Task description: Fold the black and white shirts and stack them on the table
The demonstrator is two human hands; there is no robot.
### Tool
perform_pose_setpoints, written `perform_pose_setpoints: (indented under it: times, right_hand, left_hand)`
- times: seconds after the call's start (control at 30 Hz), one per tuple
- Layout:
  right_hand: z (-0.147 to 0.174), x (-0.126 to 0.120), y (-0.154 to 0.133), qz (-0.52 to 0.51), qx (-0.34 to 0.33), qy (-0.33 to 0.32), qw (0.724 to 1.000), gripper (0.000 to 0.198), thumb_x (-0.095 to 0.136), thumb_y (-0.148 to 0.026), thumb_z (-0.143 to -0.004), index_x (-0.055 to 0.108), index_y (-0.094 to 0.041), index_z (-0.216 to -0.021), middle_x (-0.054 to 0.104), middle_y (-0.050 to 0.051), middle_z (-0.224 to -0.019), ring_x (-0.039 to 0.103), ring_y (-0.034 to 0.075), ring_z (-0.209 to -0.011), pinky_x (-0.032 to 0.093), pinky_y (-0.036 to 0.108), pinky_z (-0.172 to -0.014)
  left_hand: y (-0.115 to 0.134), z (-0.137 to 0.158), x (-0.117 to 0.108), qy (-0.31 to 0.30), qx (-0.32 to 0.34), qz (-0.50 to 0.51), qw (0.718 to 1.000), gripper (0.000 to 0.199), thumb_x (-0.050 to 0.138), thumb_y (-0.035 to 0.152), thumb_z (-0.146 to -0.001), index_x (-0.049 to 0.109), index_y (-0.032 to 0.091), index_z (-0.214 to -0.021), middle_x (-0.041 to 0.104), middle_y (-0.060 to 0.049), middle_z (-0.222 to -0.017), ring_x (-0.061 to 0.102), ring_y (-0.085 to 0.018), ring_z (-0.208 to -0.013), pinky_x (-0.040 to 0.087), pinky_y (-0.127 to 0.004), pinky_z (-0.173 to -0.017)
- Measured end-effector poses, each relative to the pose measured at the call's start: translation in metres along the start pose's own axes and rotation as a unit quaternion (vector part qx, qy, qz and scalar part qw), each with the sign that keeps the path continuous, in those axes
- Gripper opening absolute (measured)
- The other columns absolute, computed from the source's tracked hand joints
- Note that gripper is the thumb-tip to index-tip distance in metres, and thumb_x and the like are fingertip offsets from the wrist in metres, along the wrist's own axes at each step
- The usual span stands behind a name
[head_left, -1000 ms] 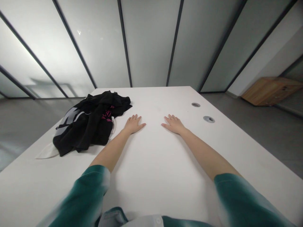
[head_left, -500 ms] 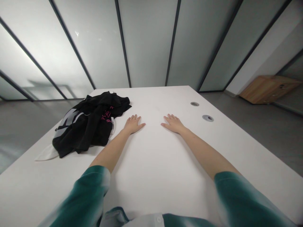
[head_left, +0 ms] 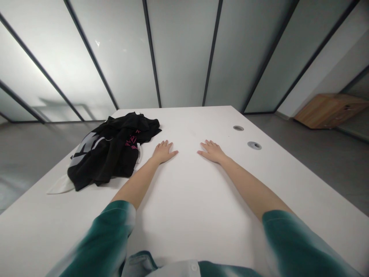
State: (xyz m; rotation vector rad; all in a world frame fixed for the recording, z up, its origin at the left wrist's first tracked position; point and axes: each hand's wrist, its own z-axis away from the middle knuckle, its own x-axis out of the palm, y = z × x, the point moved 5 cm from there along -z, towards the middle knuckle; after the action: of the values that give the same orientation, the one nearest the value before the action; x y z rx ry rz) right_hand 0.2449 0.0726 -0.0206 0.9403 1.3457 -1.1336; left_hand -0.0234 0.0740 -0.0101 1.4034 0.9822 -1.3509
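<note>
Left hand (head_left: 163, 152) (flat) near clothes (head_left: 117, 154)

Between your left grip (head_left: 163, 152) and your right grip (head_left: 212, 152) you have an open lane, running up the bench (head_left: 190, 200) to its far edge; beyond that, the frosted partition (head_left: 181, 54) bars the way. On your left, the heap of black clothing (head_left: 115, 150) blocks a low sideways pass from the left grip, and white cloth (head_left: 61, 185) juts from its near corner. To the right of your right grip the surface lies open, broken by two round inserts (head_left: 254, 145) toward the right edge.
</note>
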Motion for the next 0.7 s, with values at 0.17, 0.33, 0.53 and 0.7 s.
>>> perform_pose_setpoints:
  times: [0.17, 0.33, 0.53, 0.7]
  right_hand:
    - [-0.0005, 0.0001, -0.0005, 0.002, -0.003, 0.001, 1.0, 0.079, 0.031, -0.071, -0.094, 0.04, -0.022, -0.155, 0.025, 0.015, -0.165, 0.025, 0.036, -0.15, 0.023, 0.053, -0.12]
    - [-0.0011, 0.0005, 0.0013, -0.006, -0.004, 0.01, 1.0, 0.077, 0.034, -0.07, -0.094, 0.043, -0.022, -0.153, 0.028, 0.014, -0.164, 0.026, 0.036, -0.15, 0.024, 0.053, -0.12]
    - [-0.0037, 0.0013, 0.0057, -0.015, -0.015, 0.032, 0.999, 0.068, 0.039, -0.063, -0.097, 0.05, -0.02, -0.149, 0.037, 0.014, -0.16, 0.032, 0.033, -0.148, 0.029, 0.049, -0.118]
    - [-0.0066, 0.0029, 0.0086, -0.02, -0.025, 0.048, 0.998, 0.062, 0.042, -0.057, -0.097, 0.054, -0.019, -0.145, 0.042, 0.014, -0.157, 0.037, 0.032, -0.145, 0.031, 0.047, -0.117]
  left_hand:
    - [0.0008, 0.0007, -0.0012, 0.007, 0.003, 0.003, 1.0, 0.078, 0.034, 0.068, -0.095, 0.039, 0.017, -0.153, 0.027, -0.016, -0.164, 0.025, -0.032, -0.152, 0.023, -0.045, -0.12]
    - [-0.0008, 0.0, -0.0005, 0.016, 0.001, 0.004, 1.0, 0.076, 0.035, 0.068, -0.094, 0.041, 0.02, -0.152, 0.028, -0.013, -0.164, 0.026, -0.032, -0.151, 0.024, -0.045, -0.12]
    - [-0.0019, -0.0005, -0.0015, 0.029, 0.001, 0.005, 1.0, 0.073, 0.039, 0.065, -0.095, 0.046, 0.017, -0.149, 0.033, -0.015, -0.162, 0.031, -0.03, -0.15, 0.025, -0.041, -0.12]
    - [-0.0021, -0.0006, -0.0021, 0.03, -0.001, 0.003, 1.0, 0.071, 0.04, 0.064, -0.096, 0.046, 0.017, -0.149, 0.035, -0.014, -0.161, 0.032, -0.029, -0.149, 0.025, -0.04, -0.12]
